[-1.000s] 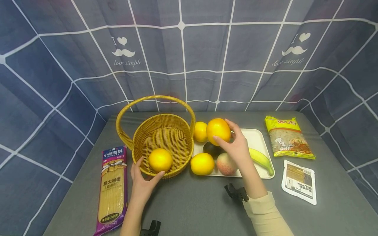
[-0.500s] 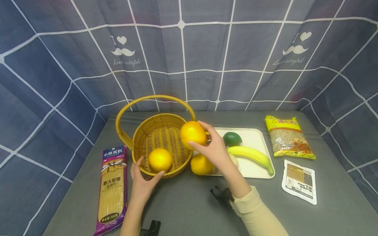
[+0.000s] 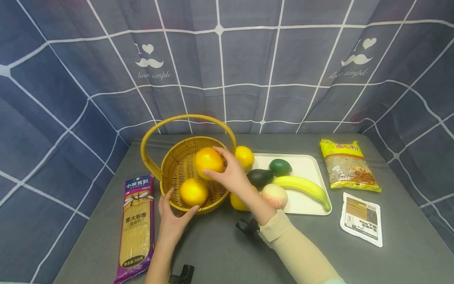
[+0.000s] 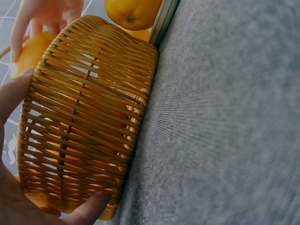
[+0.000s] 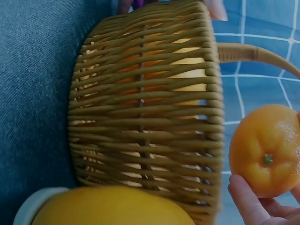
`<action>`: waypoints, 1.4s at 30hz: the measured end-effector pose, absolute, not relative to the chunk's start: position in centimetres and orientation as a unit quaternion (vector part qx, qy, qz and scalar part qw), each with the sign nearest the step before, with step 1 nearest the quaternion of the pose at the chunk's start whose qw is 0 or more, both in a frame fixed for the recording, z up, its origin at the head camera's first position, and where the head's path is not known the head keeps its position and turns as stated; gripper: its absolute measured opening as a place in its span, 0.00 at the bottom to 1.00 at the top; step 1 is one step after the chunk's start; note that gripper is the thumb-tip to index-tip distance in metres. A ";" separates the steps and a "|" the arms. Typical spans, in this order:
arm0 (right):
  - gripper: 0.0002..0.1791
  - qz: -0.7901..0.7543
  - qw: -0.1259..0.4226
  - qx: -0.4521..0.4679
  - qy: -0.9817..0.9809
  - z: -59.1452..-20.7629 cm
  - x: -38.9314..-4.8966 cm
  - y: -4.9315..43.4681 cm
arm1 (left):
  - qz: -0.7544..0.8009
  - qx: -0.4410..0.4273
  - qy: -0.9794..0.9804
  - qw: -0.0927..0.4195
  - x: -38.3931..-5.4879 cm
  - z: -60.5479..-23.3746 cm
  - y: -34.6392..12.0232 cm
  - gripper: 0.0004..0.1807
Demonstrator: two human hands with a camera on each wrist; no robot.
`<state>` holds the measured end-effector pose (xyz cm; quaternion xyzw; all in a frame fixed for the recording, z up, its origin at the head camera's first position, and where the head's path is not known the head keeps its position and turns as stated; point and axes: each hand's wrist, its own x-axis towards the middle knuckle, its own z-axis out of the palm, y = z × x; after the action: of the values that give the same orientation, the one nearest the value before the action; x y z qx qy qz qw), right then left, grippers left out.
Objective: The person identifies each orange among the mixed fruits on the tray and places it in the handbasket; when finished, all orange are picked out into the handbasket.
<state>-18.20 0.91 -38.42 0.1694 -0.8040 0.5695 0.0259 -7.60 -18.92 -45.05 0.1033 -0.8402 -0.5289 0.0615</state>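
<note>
My right hand [image 3: 230, 173] grips an orange [image 3: 208, 161] above the inside of the wicker basket [image 3: 166, 167]. The right wrist view shows this orange [image 5: 265, 150] stem end on, beyond the basket rim, fingertips against its side. A second orange [image 3: 194, 192] lies in the basket near the front. My left hand [image 3: 172, 223] holds the basket's near left side. In the left wrist view its thumb lies at the rim and a finger presses the woven wall [image 4: 84, 126]. My right wrist partly hides a yellow-orange fruit [image 3: 238, 202] outside the basket.
A white tray [image 3: 305, 159] holds a dark avocado [image 3: 260, 178], a green fruit [image 3: 280, 167], a banana [image 3: 305, 188] and a peach [image 3: 275, 196]. Another orange [image 3: 244, 157] sits beside the basket. Spaghetti [image 3: 136, 225] lies left; a yellow pasta bag [image 3: 349, 165] and white pouch [image 3: 361, 219] lie right.
My right hand has carried the orange leftward from above the tray to over the basket, uncovering the fruit on the tray. My left hand has stayed at the basket.
</note>
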 end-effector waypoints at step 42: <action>0.41 0.507 -0.112 0.095 -0.849 -41.5 -22.5 -3.6 | -0.529 0.104 -0.840 0.062 -7.5 -45.1 -18.9 0.53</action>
<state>-22.54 -3.57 -41.47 0.0953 -0.8492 0.5072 -0.1119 -7.49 -18.93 -45.07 0.1036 -0.8402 -0.5287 0.0619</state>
